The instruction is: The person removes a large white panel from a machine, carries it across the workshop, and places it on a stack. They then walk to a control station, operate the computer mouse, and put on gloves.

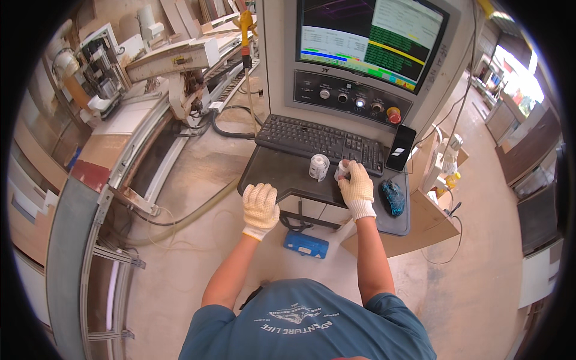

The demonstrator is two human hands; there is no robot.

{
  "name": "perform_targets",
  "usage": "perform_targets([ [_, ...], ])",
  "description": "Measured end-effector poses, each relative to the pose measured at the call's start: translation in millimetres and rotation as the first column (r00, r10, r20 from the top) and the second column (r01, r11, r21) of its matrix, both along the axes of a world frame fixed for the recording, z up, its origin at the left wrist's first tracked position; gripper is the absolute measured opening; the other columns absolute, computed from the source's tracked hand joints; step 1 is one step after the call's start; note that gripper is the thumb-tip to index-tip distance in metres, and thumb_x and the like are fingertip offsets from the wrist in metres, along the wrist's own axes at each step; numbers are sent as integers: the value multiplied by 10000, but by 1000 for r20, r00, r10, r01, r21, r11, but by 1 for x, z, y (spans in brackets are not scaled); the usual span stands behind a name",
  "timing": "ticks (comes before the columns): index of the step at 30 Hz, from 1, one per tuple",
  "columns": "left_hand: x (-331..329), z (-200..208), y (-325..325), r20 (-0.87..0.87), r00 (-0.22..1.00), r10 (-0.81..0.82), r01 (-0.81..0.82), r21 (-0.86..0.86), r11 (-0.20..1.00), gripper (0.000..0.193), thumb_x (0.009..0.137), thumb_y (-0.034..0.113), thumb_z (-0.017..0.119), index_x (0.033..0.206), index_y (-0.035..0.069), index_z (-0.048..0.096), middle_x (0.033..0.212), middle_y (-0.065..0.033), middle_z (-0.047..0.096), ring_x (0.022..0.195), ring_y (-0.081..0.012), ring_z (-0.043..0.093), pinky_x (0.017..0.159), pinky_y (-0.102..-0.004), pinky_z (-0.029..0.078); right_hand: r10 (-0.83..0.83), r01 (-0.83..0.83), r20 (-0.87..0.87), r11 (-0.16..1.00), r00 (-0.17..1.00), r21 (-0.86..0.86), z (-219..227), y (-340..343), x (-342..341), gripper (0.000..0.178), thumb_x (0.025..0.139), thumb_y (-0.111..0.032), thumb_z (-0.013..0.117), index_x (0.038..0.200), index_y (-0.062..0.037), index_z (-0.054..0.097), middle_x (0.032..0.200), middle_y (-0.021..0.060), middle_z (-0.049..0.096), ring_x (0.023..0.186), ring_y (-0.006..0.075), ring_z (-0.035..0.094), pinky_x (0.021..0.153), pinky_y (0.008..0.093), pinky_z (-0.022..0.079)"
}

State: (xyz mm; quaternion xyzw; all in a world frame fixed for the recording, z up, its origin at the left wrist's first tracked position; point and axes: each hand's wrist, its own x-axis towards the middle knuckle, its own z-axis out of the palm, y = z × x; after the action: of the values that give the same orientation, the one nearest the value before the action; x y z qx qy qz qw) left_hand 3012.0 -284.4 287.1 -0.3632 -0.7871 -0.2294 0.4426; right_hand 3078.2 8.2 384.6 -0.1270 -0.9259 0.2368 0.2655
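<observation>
Both my hands wear cream knitted gloves. My right hand (358, 187) is closed on a small white label roll (342, 170), partly hidden by its fingers, over the black keyboard shelf (273, 168). Just to its left a second white label roll (319, 167) stands upright on the shelf. My left hand (261, 207) is at the shelf's near left edge, back up and fingers stretched out together, with nothing visible in it. The black keyboard (318, 143) lies behind the rolls. A blue and black mouse (393, 198) sits right of my right hand.
Above the shelf are a monitor (369, 39) and a button panel with a red emergency stop knob (393, 114). A phone (401, 148) leans beside the keyboard. A blue box (306, 244) lies on the floor below. Left is a long machine bed (66, 240); wooden shelving (420, 225) stands right.
</observation>
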Motion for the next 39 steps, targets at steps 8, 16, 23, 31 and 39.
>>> perform_targets([
  [8,-5,-2,-16,43,996,-83,83,6,997,508,730,120,731,1233,72,672,1280,-129,652,1261,-343,581,1140,-566,406,-123,134,-66,969,990,206,28,-46,0,399,839,-130,742,1232,-168,685,1093,146,698,1022,381,670,878,477,545],
  [16,-12,-8,-23,13,985,-174,173,61,983,411,799,131,695,1207,76,690,1262,-118,671,1236,-321,604,1132,-547,417,-207,171,201,968,957,184,18,-87,-43,370,888,-294,734,1214,-157,624,950,151,761,874,400,735,754,512,564],
  [23,-13,-8,-25,7,976,-218,217,82,973,397,820,115,668,1214,66,686,1278,-110,656,1247,-309,598,1136,-526,420,-286,252,155,945,946,211,18,-95,-35,352,878,-322,760,1134,-130,614,1128,119,709,988,397,706,804,511,560],
  [31,-14,-3,-24,-30,969,-247,248,64,967,488,754,95,763,1230,45,673,1278,-141,661,1246,-346,595,1137,-574,397,-152,152,-12,988,988,19,8,-104,-57,335,848,-243,795,1058,-76,594,982,180,735,944,403,721,816,479,554],
  [39,43,48,-26,556,541,-631,35,735,678,538,993,138,685,1463,-39,493,1369,-204,624,1311,-342,580,1176,-478,389,246,-332,-252,855,936,-400,7,-146,-14,482,834,-163,779,1260,-44,588,1073,202,715,994,417,703,836,463,565],
])
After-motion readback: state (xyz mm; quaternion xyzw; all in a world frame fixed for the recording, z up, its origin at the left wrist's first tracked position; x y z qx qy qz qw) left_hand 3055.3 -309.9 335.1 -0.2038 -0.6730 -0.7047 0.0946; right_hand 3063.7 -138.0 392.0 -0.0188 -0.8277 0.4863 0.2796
